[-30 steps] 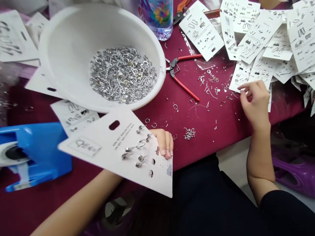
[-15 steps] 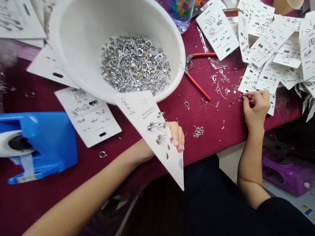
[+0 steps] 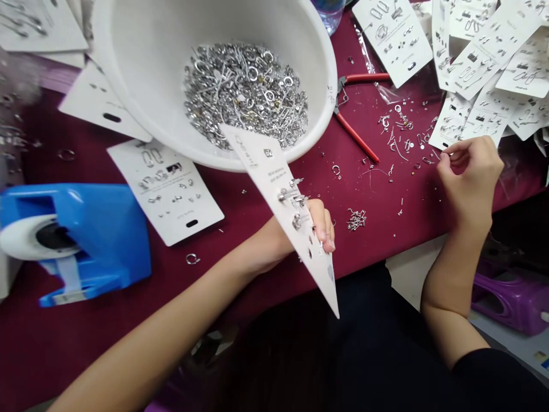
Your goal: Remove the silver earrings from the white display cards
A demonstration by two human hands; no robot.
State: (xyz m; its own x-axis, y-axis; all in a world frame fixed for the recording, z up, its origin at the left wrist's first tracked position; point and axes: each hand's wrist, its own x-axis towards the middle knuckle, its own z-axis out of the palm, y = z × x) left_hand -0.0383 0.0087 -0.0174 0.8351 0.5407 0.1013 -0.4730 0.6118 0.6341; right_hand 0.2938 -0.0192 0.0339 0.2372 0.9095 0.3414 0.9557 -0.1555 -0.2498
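Observation:
My left hand (image 3: 322,224) is closed on the edge of a white earring card (image 3: 274,166), holding it tilted in front of the bowl. Several silver earrings (image 3: 295,200) stick out from the card's face. At the right of the table, my right hand (image 3: 474,177) is closed in a pinch, thumb against fingertips. Whatever lies between those fingertips is too small to name. Just left of them, loose silver earrings and rings (image 3: 407,143) are scattered on the cloth. A small heap of silver pieces (image 3: 356,220) lies between my two hands.
A white bowl (image 3: 141,74) full of silver jewellery stands behind the held card. Red-handled pliers (image 3: 358,137) lie to its right. More earring cards (image 3: 493,48) pile up at the back right, and another card (image 3: 165,191) lies by a blue tape dispenser (image 3: 103,229).
The whole view has shifted, so most things appear farther right and a little higher. My left hand still grips the card, and my right hand still pinches near the loose pieces.

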